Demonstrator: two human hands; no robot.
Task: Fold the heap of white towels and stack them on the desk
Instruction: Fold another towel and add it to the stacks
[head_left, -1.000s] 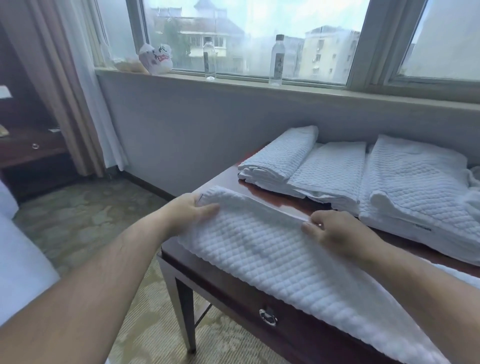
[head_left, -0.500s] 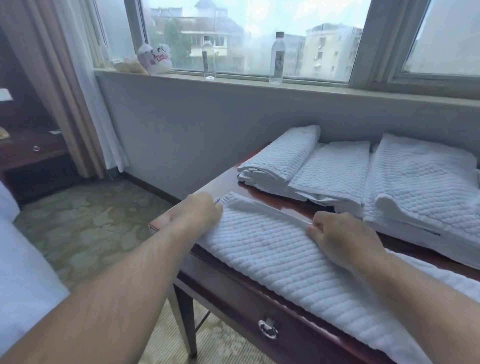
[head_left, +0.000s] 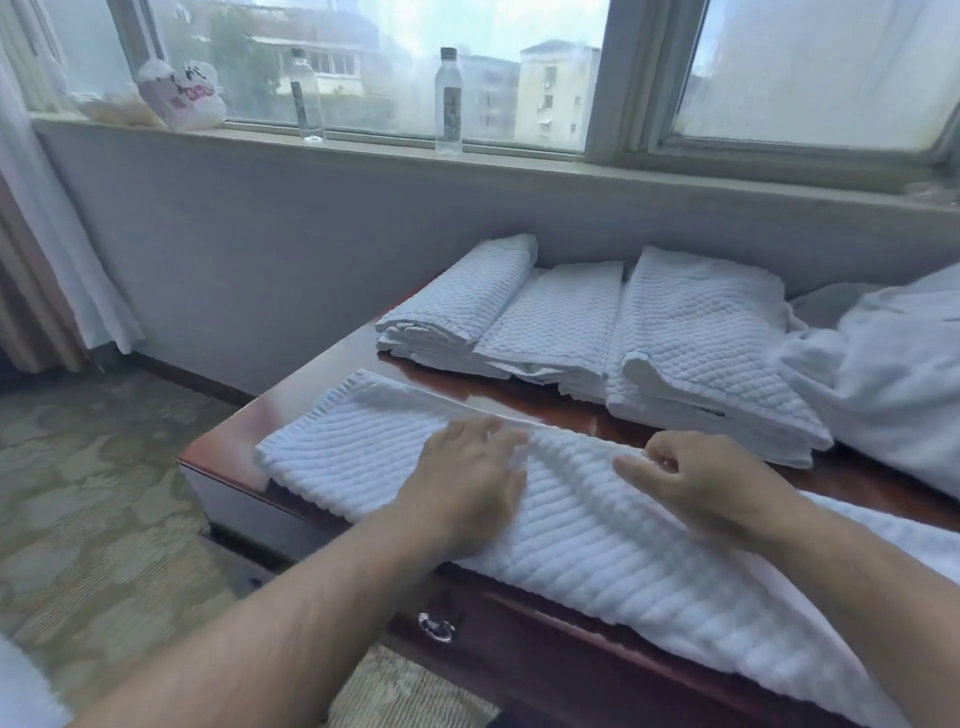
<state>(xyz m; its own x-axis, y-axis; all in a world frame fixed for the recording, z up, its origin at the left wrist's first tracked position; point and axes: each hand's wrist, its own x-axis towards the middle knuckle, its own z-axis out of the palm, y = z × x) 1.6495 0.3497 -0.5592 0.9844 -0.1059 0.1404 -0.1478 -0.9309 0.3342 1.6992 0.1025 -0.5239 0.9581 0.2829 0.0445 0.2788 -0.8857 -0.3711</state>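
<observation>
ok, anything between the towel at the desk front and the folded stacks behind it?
Nothing visible. The left hand presses on the towel and the right hand pinches its far edge. Only a bare strip of desk separates it from the folded stacks.

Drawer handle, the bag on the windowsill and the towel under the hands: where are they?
Drawer handle (head_left: 436, 627): head view, on the metal ring.
Bag (head_left: 182, 96): head view, on its printed front.
Towel (head_left: 363, 457): head view, on its flat left part.
</observation>
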